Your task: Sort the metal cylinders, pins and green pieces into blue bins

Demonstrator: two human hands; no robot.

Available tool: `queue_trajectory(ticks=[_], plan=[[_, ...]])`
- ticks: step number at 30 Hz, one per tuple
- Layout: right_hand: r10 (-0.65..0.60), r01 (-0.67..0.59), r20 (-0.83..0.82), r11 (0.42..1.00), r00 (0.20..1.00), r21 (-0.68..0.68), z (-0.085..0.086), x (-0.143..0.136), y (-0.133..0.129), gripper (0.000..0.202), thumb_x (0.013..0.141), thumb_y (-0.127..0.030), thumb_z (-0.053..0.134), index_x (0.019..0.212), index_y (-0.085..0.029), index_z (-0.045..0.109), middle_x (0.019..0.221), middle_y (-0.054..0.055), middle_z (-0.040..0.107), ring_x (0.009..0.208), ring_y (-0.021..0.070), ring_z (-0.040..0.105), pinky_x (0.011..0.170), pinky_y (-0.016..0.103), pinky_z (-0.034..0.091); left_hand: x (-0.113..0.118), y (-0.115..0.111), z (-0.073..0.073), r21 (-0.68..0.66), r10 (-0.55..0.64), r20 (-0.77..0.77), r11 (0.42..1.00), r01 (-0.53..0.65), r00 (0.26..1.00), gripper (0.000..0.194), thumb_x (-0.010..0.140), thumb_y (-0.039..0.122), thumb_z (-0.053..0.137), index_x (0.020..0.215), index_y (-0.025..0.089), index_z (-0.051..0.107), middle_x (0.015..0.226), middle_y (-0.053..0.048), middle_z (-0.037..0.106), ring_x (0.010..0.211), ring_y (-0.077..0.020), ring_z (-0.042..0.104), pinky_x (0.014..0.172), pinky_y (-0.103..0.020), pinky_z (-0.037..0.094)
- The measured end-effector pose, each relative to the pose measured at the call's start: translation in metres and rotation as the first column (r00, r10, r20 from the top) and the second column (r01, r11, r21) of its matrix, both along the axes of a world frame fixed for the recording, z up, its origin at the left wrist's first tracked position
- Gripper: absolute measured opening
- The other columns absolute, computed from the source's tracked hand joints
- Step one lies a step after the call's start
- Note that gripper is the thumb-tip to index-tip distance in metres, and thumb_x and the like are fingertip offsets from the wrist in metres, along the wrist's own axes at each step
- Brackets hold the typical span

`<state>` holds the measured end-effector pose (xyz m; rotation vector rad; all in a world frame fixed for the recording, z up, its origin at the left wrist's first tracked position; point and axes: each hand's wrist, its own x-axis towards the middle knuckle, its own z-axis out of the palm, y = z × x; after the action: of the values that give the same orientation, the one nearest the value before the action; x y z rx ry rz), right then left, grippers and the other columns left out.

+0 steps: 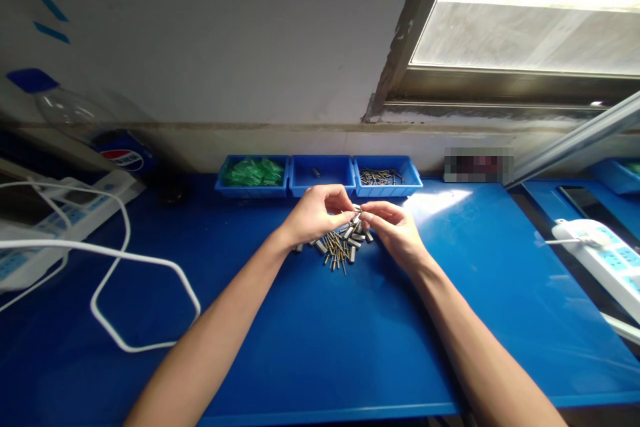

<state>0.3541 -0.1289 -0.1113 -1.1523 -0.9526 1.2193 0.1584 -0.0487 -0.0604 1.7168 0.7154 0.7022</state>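
Note:
My left hand (pixel 318 215) and my right hand (pixel 400 235) meet above the middle of the blue table, thumbs and fingers pinched together. Between the fingertips shows a small silvery metal piece (pixel 357 209), mostly covered; its exact kind cannot be made out. Under and just in front of the hands lies a loose heap: thin brass-coloured pins (pixel 338 251) and short silver-grey metal blocks (pixel 352 255). Part of the heap is hidden behind my left hand.
Against the wall stand three blue bins: one with green plastic pieces (pixel 254 172), one with a single small grey part (pixel 316 173), one with thin pins (pixel 380 177). A white cable (pixel 120 253), bottle (pixel 120 150) and power strip (pixel 607 253) flank the table (pixel 310 347).

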Motion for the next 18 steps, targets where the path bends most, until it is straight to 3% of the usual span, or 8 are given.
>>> queue_trajectory(ticks=[4,7,12,15,18], plan=[[-0.065,0.065,0.033,0.998,0.997,0.014,-0.001,0.004,0.000,0.024,0.078,-0.041,0.092,0.097,-0.029,0.083,0.089,0.000,0.080,0.080,0.0202,0.071,0.084,0.039,0.059,0.000,0.004,-0.009,0.144,0.089,-0.115,0.987,-0.073,0.989,0.003,0.083,0.018,0.073,0.086,0.017,0.073,0.087,-0.004,0.080,0.081,-0.0194,0.077,0.077,-0.030,0.062],[-0.140,0.138,0.042,0.989,0.989,0.053,0.003,0.005,0.001,0.026,0.079,-0.041,0.091,0.100,-0.030,0.082,0.096,0.002,0.081,0.085,0.0213,0.071,0.085,0.040,0.059,0.001,0.005,-0.016,0.293,0.150,-0.222,0.953,-0.081,0.963,0.009,0.086,0.015,0.068,0.091,0.018,0.075,0.089,-0.004,0.080,0.083,-0.0196,0.076,0.078,-0.030,0.060],[-0.182,0.183,-0.012,0.977,0.983,0.108,0.012,0.005,0.000,0.043,0.080,-0.034,0.089,0.122,-0.035,0.078,0.138,0.003,0.073,0.105,0.0233,0.070,0.094,0.041,0.058,0.004,0.000,-0.021,0.510,0.112,-0.355,0.855,0.092,0.928,0.023,0.096,0.017,0.062,0.113,0.018,0.078,0.117,-0.009,0.078,0.108,-0.0241,0.072,0.099,-0.037,0.058],[-0.162,0.165,-0.030,0.981,0.986,0.099,0.012,0.007,0.000,0.041,0.082,-0.032,0.086,0.122,-0.035,0.078,0.131,0.003,0.076,0.100,0.0216,0.069,0.092,0.039,0.058,0.007,-0.003,-0.025,0.568,0.024,-0.398,0.792,0.226,0.917,0.033,0.099,0.012,0.058,0.127,0.018,0.075,0.130,-0.009,0.075,0.118,-0.0245,0.066,0.108,-0.039,0.055],[-0.154,0.155,-0.016,0.982,0.988,0.112,0.011,0.008,0.000,0.034,0.083,-0.033,0.085,0.117,-0.032,0.080,0.120,0.003,0.078,0.091,0.0202,0.069,0.086,0.037,0.057,0.010,-0.004,-0.031,0.599,0.022,-0.450,0.749,0.283,0.893,0.037,0.098,0.006,0.057,0.127,0.019,0.075,0.130,-0.007,0.076,0.115,-0.0237,0.065,0.105,-0.038,0.056]])
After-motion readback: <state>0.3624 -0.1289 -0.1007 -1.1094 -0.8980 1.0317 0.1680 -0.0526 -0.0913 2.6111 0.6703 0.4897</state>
